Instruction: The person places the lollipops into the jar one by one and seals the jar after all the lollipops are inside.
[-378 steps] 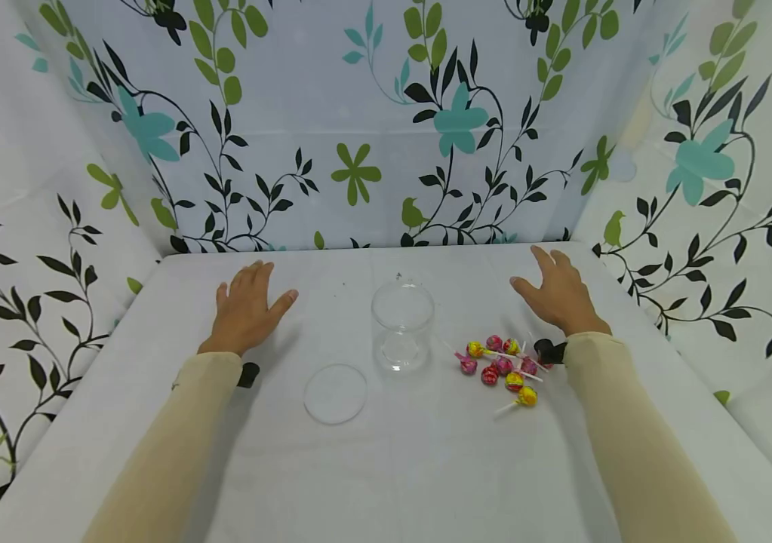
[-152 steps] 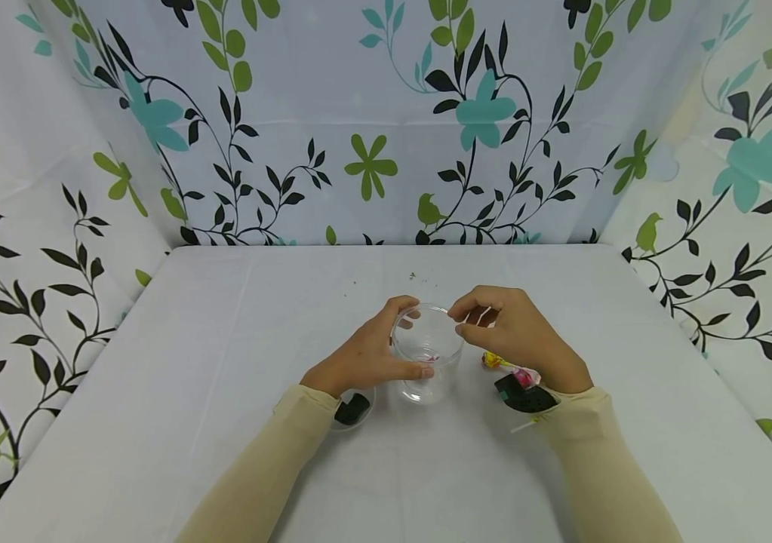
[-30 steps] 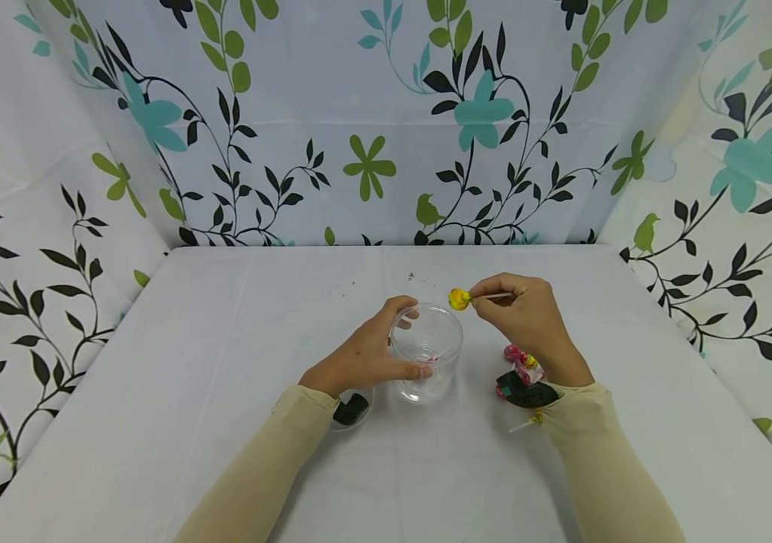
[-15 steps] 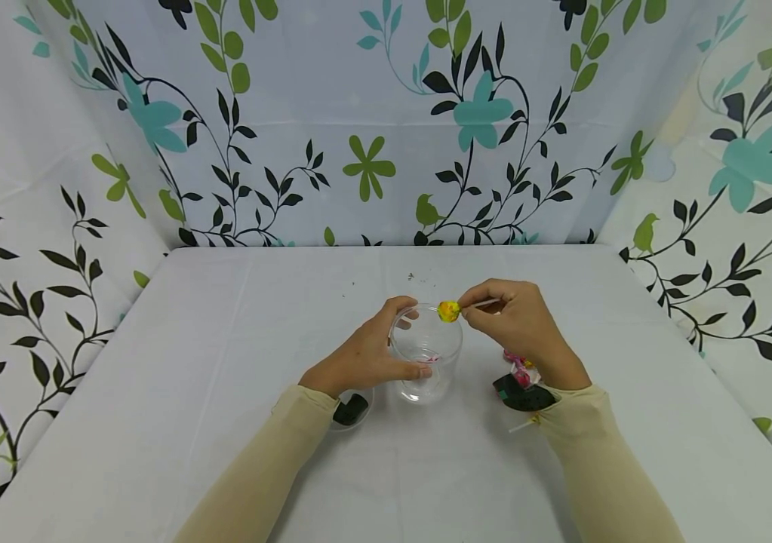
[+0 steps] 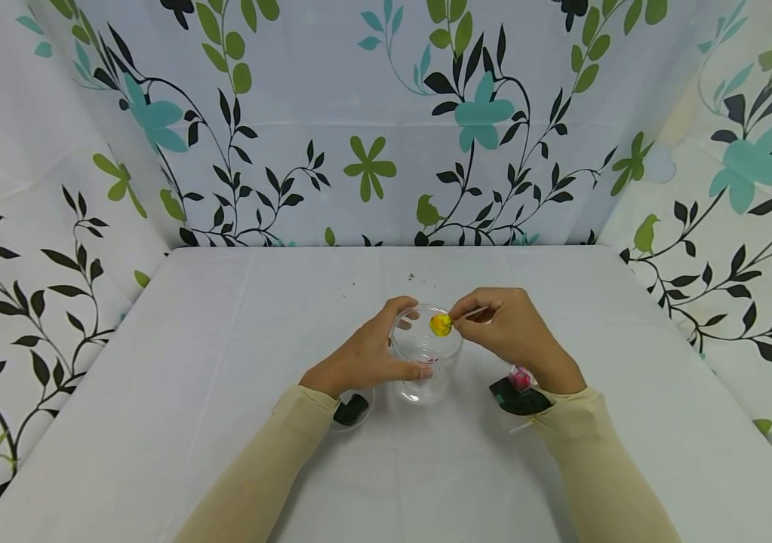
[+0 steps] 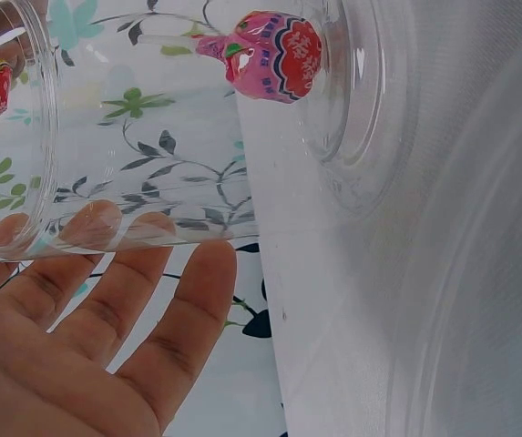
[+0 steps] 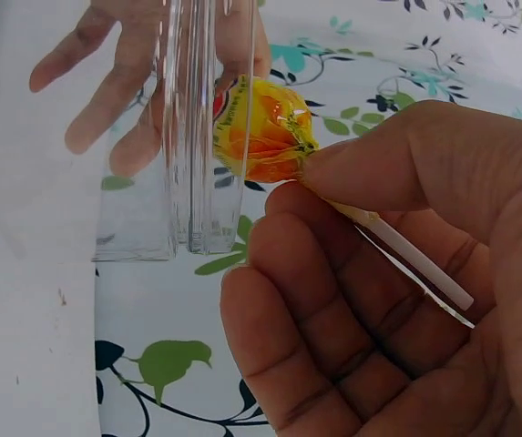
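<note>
In the head view a clear jar (image 5: 426, 386) stands upright at the middle, and my left hand (image 5: 368, 353) grips its side, thumb in front and fingers behind. My right hand (image 5: 518, 332) pinches a yellow lollipop (image 5: 441, 325) by its stick, with the candy at the jar's mouth. The right wrist view shows thumb and forefinger on the wrapper's neck and the stick (image 7: 424, 264) pointing back over the palm. Inside the jar, a pink lollipop (image 6: 274, 56) lies near the bottom in the left wrist view.
A clear round lid (image 5: 338, 428) lies under my left wrist, partly hidden by its black camera. Pink lollipops (image 5: 520, 378) lie on the white table (image 5: 386, 475) beside my right wrist, mostly covered. A patterned cloth hangs behind the table.
My right hand has moved left and down in the head view, bringing the yellow lollipop from beside the jar to its mouth. My left hand keeps its grip.
</note>
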### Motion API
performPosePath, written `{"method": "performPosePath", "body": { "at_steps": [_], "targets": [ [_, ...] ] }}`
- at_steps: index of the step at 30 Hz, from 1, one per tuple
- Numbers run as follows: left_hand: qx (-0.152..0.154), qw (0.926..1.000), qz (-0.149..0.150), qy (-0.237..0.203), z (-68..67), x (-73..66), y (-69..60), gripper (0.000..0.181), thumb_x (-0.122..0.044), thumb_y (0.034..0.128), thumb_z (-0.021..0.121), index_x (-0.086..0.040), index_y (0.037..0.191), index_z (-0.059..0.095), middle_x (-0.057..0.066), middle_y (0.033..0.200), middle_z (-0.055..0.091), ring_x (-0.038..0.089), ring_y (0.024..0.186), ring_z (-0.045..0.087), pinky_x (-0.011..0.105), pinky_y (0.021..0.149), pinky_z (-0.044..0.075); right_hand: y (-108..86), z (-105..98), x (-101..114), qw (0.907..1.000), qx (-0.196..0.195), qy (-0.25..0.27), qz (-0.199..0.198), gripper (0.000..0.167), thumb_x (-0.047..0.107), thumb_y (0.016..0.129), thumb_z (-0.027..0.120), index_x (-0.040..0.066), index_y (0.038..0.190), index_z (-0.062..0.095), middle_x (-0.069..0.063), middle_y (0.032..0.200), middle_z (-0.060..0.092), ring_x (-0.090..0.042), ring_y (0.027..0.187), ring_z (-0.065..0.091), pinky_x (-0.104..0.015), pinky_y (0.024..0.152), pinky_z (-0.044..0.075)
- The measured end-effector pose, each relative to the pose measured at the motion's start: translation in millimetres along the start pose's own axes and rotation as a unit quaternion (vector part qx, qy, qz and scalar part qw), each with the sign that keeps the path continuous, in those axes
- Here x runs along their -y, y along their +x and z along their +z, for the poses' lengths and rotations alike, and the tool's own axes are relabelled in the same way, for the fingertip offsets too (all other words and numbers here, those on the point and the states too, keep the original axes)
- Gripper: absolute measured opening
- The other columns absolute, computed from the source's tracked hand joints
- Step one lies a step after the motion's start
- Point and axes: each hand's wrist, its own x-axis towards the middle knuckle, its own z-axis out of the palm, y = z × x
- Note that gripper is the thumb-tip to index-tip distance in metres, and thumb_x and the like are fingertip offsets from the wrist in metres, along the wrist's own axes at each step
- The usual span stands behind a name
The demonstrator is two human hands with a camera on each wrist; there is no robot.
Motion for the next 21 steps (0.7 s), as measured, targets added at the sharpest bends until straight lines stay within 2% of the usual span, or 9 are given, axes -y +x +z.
{"method": "performPosePath", "body": {
  "at_steps": [5, 11, 16, 21],
  "targets": [
    [0.0, 1.0, 0.003, 0.001, 0.0, 0.3, 0.2, 0.102, -0.049, 0.0784, 0.091, -0.027, 0.157, 0.03, -0.004, 0.156, 0.047, 0.021, 0.139, 0.05, 0.056, 0.105, 0.049, -0.2, 1.8, 1.6, 0.9999, 0.011, -0.009, 0.002, 0.011, 0.001, 0.09, 0.074, 0.009, 0.093, 0.081, -0.002, 0.097, 0.078, -0.018, 0.086, 0.073, -0.037, 0.079, 0.061],
    [-0.002, 1.0, 0.008, 0.004, 0.2, 1.0, 0.7, 0.101, -0.048, 0.078, 0.091, -0.029, 0.156, 0.03, -0.011, 0.152, 0.048, 0.017, 0.138, 0.05, 0.053, 0.104, 0.05, -0.4, 2.3, 2.2, 0.9996, 0.019, -0.02, -0.001, 0.011, 0.001, 0.09, 0.075, 0.01, 0.093, 0.081, -0.001, 0.097, 0.078, -0.018, 0.086, 0.074, -0.035, 0.079, 0.061],
    [-0.001, 0.9999, 0.01, 0.002, 0.0, 0.5, 0.4, 0.102, -0.049, 0.0786, 0.09, -0.027, 0.157, 0.03, -0.008, 0.153, 0.048, 0.018, 0.138, 0.05, 0.054, 0.104, 0.05, -0.3, 2.5, 1.7, 0.9995, 0.022, -0.023, -0.003, 0.011, 0.001, 0.09, 0.075, 0.01, 0.093, 0.081, -0.001, 0.098, 0.078, -0.017, 0.086, 0.074, -0.033, 0.079, 0.061],
    [-0.003, 0.9999, 0.01, 0.0, 0.0, 0.9, 0.4, 0.1, -0.048, 0.0783, 0.091, -0.031, 0.156, 0.03, -0.007, 0.154, 0.048, 0.021, 0.139, 0.05, 0.054, 0.103, 0.05, 0.1, 3.3, 0.7, 0.9994, 0.027, -0.02, -0.008, 0.013, -0.001, 0.09, 0.074, 0.009, 0.093, 0.081, -0.004, 0.098, 0.078, -0.019, 0.086, 0.075, -0.036, 0.079, 0.062]
  ]
}}
